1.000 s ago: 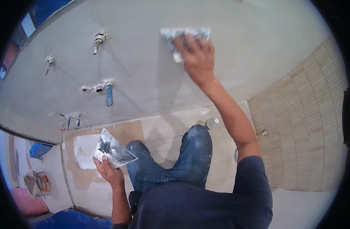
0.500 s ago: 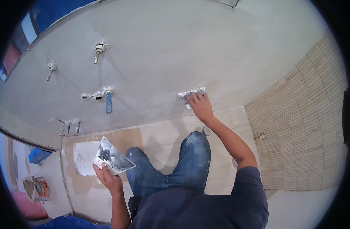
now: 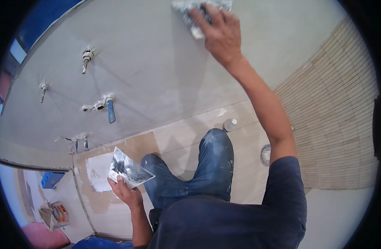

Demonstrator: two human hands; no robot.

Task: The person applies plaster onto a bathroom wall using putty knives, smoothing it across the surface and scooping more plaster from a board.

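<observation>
My right hand point(image 3: 224, 39) grips a wide putty knife point(image 3: 183, 8) high up against the grey plastered wall point(image 3: 144, 58). Fingers are spread over the smeared metal blade, and a white handle end pokes out below the palm. Low on the left, in front of my left knee, my left hand point(image 3: 126, 193) has hold of a second putty knife point(image 3: 130, 169). Its broad blade points up and right, streaked with white and dark grey filler. That hand's thumb lies over the corner of the blade, and the handle is hidden.
Pipe stubs point(image 3: 86, 62) and a blue pipe plug point(image 3: 111, 111) jut from the wall at left. A capped bottle point(image 3: 230, 125) stands beside my right knee, near a round floor fitting point(image 3: 265, 155). Cardboard point(image 3: 149, 145) covers floor at left; a torn bag point(image 3: 57, 213) lies beyond.
My right hand has swept the putty knife far up the wall. My left hand with its knife has barely shifted. The whole view has turned slightly.
</observation>
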